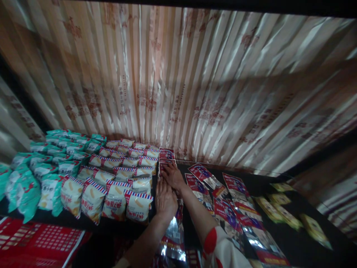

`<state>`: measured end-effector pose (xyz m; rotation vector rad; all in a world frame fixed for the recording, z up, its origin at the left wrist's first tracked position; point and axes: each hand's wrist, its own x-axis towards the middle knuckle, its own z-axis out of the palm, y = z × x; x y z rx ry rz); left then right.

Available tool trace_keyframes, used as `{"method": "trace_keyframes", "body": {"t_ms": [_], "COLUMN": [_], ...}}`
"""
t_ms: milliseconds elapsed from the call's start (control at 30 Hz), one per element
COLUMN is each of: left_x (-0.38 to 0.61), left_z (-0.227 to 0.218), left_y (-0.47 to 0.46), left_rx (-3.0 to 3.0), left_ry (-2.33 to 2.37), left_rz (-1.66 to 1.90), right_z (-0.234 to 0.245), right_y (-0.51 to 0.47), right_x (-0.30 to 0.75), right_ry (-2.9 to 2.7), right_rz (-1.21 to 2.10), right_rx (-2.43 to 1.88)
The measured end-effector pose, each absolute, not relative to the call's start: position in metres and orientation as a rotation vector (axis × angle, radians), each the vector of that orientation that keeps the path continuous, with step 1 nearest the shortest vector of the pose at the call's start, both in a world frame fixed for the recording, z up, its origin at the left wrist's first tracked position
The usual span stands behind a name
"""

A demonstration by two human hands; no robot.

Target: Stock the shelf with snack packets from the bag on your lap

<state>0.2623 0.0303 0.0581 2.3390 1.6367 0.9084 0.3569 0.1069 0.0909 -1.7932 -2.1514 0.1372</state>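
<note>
My left hand [166, 201] lies flat on a column of flat red and purple foil packets [170, 238], its fingers pointing towards the back of the shelf. Just beyond it, my right hand [173, 175] rests on the same column, fingers spread and overlapping the left fingertips. At the far end of this column, a red packet [167, 153] shows past the fingers. Close on the left stand rows of cream snack bags [139, 206] with striped tops. To the right lie loose red and purple packets [227, 216], some overlapping.
Teal snack bags [51, 191] fill the shelf's left side. Several yellow packets [284, 214] lie on the dark shelf [295, 249] at right. Pleated printed curtain [178, 85] hangs behind. A red plastic basket [41, 242] sits below the front edge at left.
</note>
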Motion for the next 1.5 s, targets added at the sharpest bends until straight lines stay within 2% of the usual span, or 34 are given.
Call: {"method": "trace_keyframes", "body": {"t_ms": [167, 533, 933, 1233, 1500], "left_x": [0.261, 0.258, 0.258, 0.259, 0.258], "left_z": [0.064, 0.059, 0.058, 0.057, 0.055], "left_y": [0.028, 0.026, 0.026, 0.028, 0.029], "left_rx": [2.339, 2.308, 2.329, 2.371, 2.359], "left_ry": [1.650, 1.636, 1.601, 1.584, 1.611], "left_rz": [0.765, 0.699, 0.721, 0.641, 0.628], "right_z": [0.090, 0.089, 0.088, 0.097, 0.094], "right_y": [0.106, 0.106, 0.105, 0.124, 0.132], "right_x": [0.356, 0.353, 0.354, 0.335, 0.338], "right_ry": [-2.117, -2.174, -2.139, -1.994, -2.081], "right_rz": [0.227, 0.343, 0.390, 0.285, 0.416], "right_rx": [-1.926, -2.114, -2.121, -2.225, -2.215]}}
